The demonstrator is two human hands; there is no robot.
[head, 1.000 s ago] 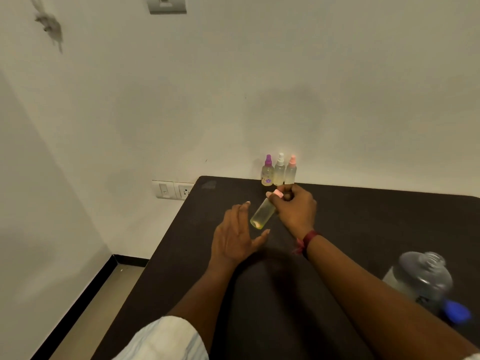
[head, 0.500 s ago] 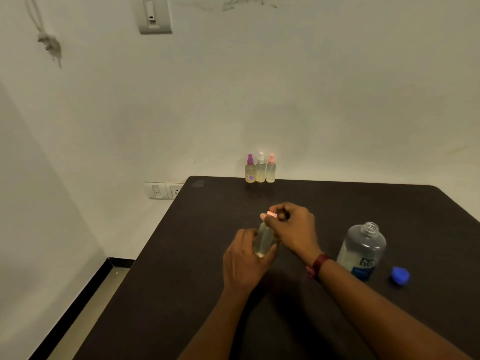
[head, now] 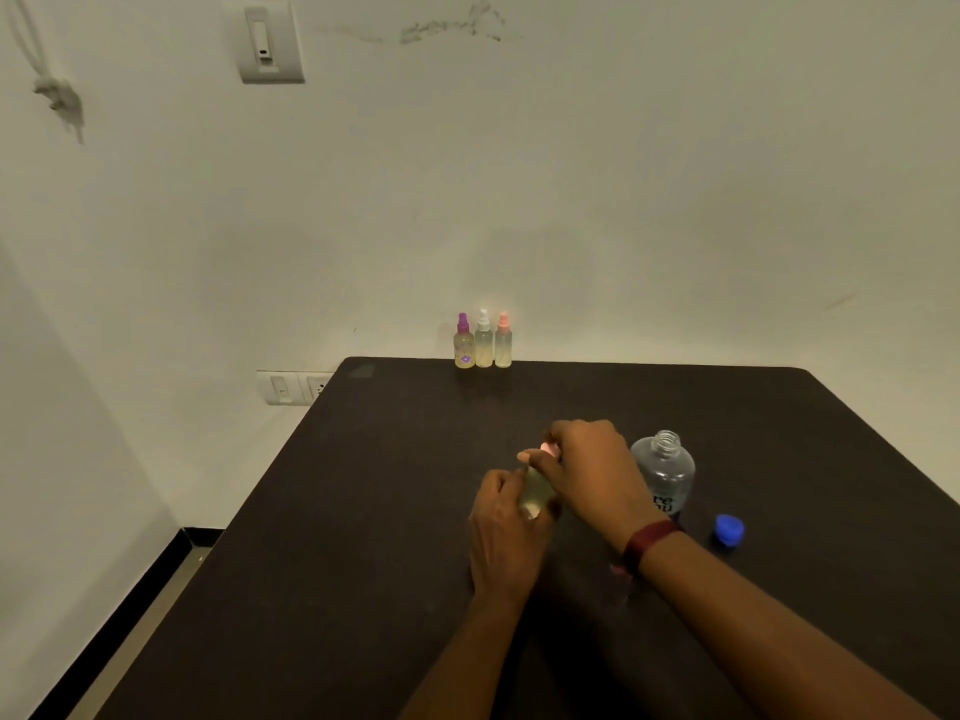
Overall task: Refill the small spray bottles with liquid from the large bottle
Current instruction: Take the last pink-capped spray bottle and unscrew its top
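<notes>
Spill risk: left hand [head: 505, 532] grips small bottle [head: 535, 493] at mid table [head: 363, 511], right hand [head: 589, 467] pinches its pink sprayer [head: 545, 449]; uncapped large bottle [head: 666, 472] stands just beside the right wrist, and a twist could tip it.

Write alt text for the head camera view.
A person's left hand grips a small spray bottle while the right hand pinches its pink top, at a dark table. An uncapped large bottle and blue cap sit to the right; three more spray bottles stand at the far edge.
</notes>
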